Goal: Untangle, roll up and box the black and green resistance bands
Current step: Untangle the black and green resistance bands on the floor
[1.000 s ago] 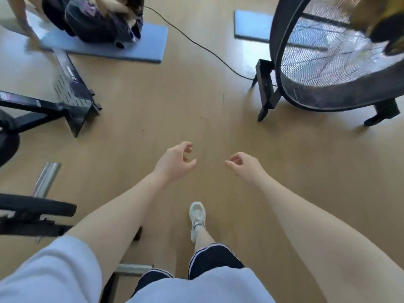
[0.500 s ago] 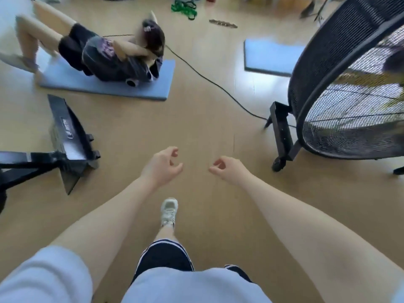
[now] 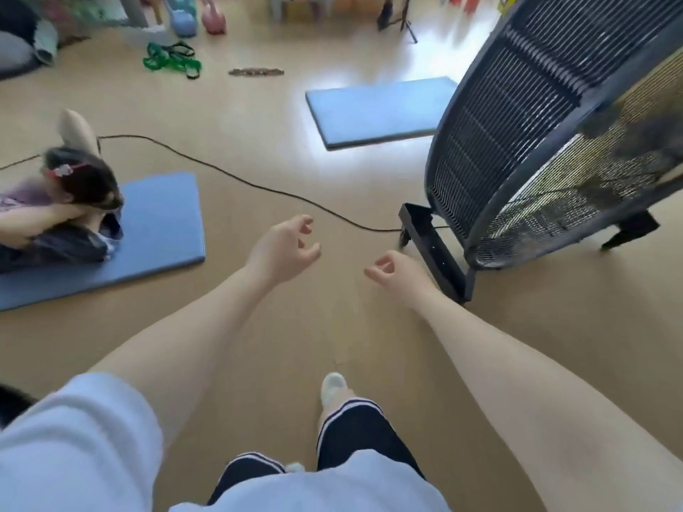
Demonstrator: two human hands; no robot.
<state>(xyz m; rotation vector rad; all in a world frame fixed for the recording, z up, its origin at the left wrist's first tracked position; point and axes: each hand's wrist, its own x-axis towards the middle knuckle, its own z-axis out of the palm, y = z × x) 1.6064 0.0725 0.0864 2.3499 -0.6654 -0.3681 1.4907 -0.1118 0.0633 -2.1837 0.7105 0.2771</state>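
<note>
Ahead, empty loosely curled hands (image 3: 334, 260); cable (image 3: 258, 186), fan (image 3: 547, 142) before tangled bands (image 3: 172, 61).

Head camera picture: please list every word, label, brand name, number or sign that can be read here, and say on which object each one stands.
No text can be read in this picture.
Large fan: no label or brand visible on its grille or its frame.
Blue mats: plain, no print.
Coloured items along the far wall: too blurred to tell if they carry any writing.
</note>
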